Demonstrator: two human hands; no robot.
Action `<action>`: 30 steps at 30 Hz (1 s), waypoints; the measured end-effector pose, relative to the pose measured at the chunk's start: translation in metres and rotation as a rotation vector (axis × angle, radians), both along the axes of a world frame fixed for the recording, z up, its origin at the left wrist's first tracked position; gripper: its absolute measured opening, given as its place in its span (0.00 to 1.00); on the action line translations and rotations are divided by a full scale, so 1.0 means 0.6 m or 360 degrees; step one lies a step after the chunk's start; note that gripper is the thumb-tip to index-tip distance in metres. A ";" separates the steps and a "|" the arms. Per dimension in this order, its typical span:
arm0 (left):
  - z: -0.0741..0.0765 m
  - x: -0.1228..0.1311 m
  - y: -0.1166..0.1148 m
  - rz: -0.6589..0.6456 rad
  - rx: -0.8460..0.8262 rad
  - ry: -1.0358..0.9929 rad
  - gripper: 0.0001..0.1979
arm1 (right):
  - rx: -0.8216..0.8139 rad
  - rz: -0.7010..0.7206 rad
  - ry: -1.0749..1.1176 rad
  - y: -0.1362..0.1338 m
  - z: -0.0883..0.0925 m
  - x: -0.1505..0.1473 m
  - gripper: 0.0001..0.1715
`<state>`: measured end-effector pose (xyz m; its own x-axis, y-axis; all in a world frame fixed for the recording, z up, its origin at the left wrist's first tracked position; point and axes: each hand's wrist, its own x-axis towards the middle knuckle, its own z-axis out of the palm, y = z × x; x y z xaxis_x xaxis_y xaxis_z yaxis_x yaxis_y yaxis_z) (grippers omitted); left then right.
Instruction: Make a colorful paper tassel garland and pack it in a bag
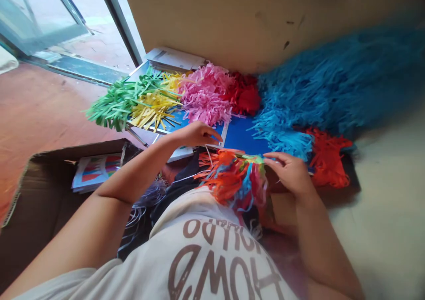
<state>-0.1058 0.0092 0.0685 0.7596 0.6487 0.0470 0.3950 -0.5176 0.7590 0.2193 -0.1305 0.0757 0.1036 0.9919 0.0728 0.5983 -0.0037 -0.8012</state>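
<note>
The fringe [229, 176] hangs at the counter's [241, 134] near edge, the right hand's [292, 171] fingers clamped on one end; the left hand [195, 134] is curled above the other end beside the string [208, 155], and I cannot tell whether its fingers grip anything. Green strips [114, 98] overhang the counter's left end, with yellow [154, 107] and pink strips [207, 90] next along.

Shirt [139, 275]: off-white, creased toward the hem. Print [210, 271]: brown capitals, upside down in this view; larger row nearer the neck, smaller row below it, partly lost in folds. Left sleeve [66, 284]: short, plain, ending above the elbow. Both forearms and hands bare. Dark cloth [174, 189] over the legs.
</note>
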 end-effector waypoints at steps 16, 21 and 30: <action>0.051 -0.024 0.025 0.0195 -0.0536 0.0017 0.10 | -0.0040 0.0150 -0.0056 0.027 0.018 0.019 0.19; 0.055 -0.002 0.015 0.0551 -0.0502 -0.0002 0.18 | -0.0042 0.0095 0.0006 0.033 0.021 0.005 0.19; 0.068 0.037 0.038 0.0853 -0.0284 -0.0125 0.14 | -0.0198 -0.0137 0.0773 0.087 -0.004 -0.017 0.22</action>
